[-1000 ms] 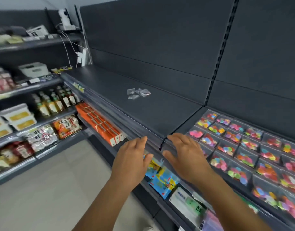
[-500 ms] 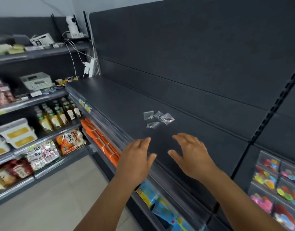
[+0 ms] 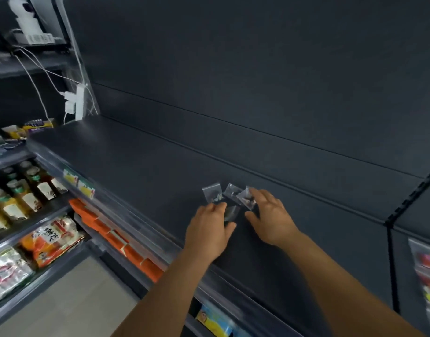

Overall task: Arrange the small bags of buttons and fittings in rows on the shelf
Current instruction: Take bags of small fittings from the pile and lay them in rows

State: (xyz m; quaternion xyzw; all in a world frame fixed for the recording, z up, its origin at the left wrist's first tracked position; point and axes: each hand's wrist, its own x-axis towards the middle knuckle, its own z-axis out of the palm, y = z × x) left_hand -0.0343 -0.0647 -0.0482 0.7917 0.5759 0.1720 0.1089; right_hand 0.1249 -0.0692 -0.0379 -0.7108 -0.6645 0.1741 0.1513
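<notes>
Dark shelf (image 3: 141,161), bare surface stretching leftward. Four small bags (image 3: 212,192) clustered at fingertips of left hand (image 3: 207,229) and right hand (image 3: 269,216); both spread, gripping nothing.

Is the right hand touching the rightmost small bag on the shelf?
Touching. The head view shows the right hand with fingertips on the rightmost small bag, no gap visible.

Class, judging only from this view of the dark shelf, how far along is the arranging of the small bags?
Done: nothing lined up; four small bags lie in a loose cluster on the dark shelf. In hand: the left hand and right hand have reached the cluster, fingers touching bags. Left: spreading them into rows.
</notes>
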